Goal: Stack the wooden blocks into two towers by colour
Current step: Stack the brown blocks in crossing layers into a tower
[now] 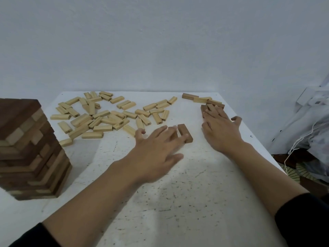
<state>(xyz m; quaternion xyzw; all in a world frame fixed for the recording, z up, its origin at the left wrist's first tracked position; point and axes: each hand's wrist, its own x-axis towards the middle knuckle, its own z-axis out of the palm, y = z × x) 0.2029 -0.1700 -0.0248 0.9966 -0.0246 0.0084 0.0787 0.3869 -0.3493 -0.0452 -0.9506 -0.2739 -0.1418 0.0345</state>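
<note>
A tall tower (30, 148) of mostly dark brown blocks, with some light ones mixed in, stands at the table's left edge. Several light wooden blocks (106, 114) lie scattered across the far half of the table. My left hand (156, 148) lies flat with straight fingers over two dark brown blocks (185, 133) at the table's middle. My right hand (220, 127) rests with spread fingers on a small group of dark blocks (204, 108) at the far right. A few more dark and light blocks (201, 99) lie behind that group.
The white speckled table (178, 202) meets a pale wall at the back. Off its right edge sits a bundle of plastic bags and cloth (309, 136). Black sleeves cover both forearms near the bottom of the view.
</note>
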